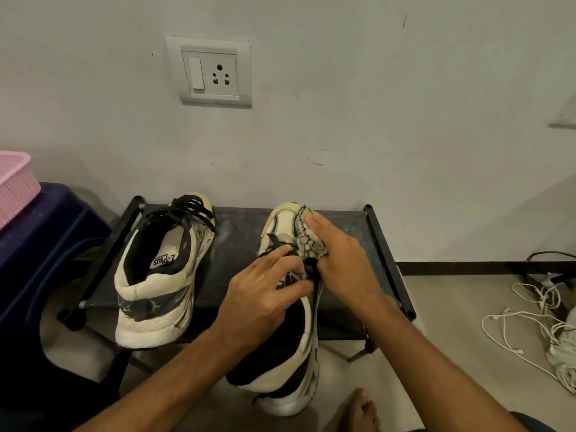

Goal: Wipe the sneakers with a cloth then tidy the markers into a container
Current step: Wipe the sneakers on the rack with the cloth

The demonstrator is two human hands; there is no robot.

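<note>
As left hand (265, 294) holds sneaker (285, 222) — right hand (341, 260), cloth (307, 241)

Cloth (307, 236), under right grip (339, 260): woven, rough, frayed edge.
Sneaker (299, 369), in left grip (265, 291): cream synthetic upper, matt, scuffed; black fabric lining.
Second sneaker (152, 288), left of grips: same; pebbled sole.
Worktop (240, 244), beneath: black, matt, dusty.
Basket (15, 185), far left: pink plastic.

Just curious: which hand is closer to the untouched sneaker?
Left. The left hand steadies the wiped sneaker just right of the untouched sneaker; the right hand holds the cloth farther right.
</note>
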